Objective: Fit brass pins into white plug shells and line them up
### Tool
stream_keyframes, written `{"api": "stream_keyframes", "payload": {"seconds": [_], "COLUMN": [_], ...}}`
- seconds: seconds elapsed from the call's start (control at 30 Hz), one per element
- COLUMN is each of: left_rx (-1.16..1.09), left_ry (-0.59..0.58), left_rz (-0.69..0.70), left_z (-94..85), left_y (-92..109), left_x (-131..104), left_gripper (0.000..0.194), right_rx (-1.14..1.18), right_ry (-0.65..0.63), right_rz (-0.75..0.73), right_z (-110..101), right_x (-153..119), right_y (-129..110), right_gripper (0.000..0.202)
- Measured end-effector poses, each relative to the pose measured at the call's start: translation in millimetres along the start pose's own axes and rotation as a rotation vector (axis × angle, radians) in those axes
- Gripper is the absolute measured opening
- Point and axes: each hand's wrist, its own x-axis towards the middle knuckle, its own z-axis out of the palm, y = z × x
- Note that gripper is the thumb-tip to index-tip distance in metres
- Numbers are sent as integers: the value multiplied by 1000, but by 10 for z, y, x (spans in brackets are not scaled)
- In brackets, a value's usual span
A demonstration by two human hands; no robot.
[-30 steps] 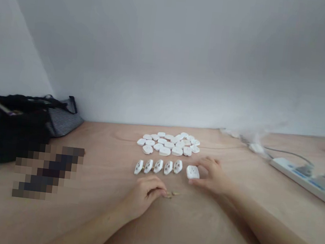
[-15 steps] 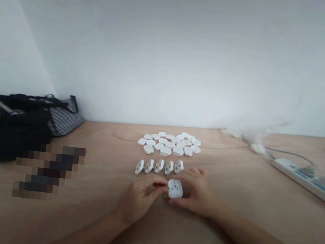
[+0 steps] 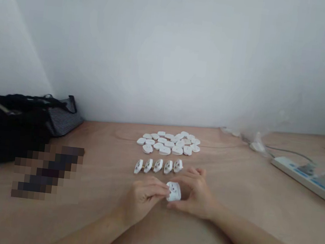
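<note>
A white plug base, its recessed face with holes toward me, is held just above the wooden tabletop. My right hand grips it by its edges, thumb below and fingers above. At its left side, my left hand has thumb and fingers pinched together, the fingertips over the plug base's face; whatever they pinch is hidden. Just beyond my hands, several similar plug bases stand on edge in a row, with brass-coloured pins showing behind some. Farther back lies a loose group of white plug parts.
On the left are a black bag with a striped side and a dark blurred-out object. A white power strip with plugs and cords lies right, beside clear plastic wrapping. A pale wall rises behind the table.
My left fingertips have moved from the plug base's left edge onto its face. The plug base has tilted a little in my right hand. The row and the group behind stay put.
</note>
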Motion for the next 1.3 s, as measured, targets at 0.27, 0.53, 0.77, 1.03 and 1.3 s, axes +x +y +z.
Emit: {"api": "stream_keyframes", "payload": {"seconds": [0.27, 0.53, 0.77, 1.03, 1.3], "left_rx": [120, 170, 125, 141, 149], "left_ry": [-70, -108, -264, -236, -270], "left_rz": [74, -152, -240, -288, -256], "left_z": [-2, -23, 73, 34, 87], "left_y": [20, -74, -86, -71, -36], "left_x": [30, -8, 41, 47, 81], "left_gripper": [16, 13, 6, 4, 6], "right_rx": [-38, -144, -198, -141, -141], "right_ry": [14, 139, 118, 95, 91], "right_rz": [-14, 95, 72, 18, 29], "right_z": [-8, -87, -56, -54, -56], "right_x": [9, -24, -27, -31, -25], "right_y": [-18, 205, 265, 186, 183], "right_gripper": [44, 49, 50, 45, 45]}}
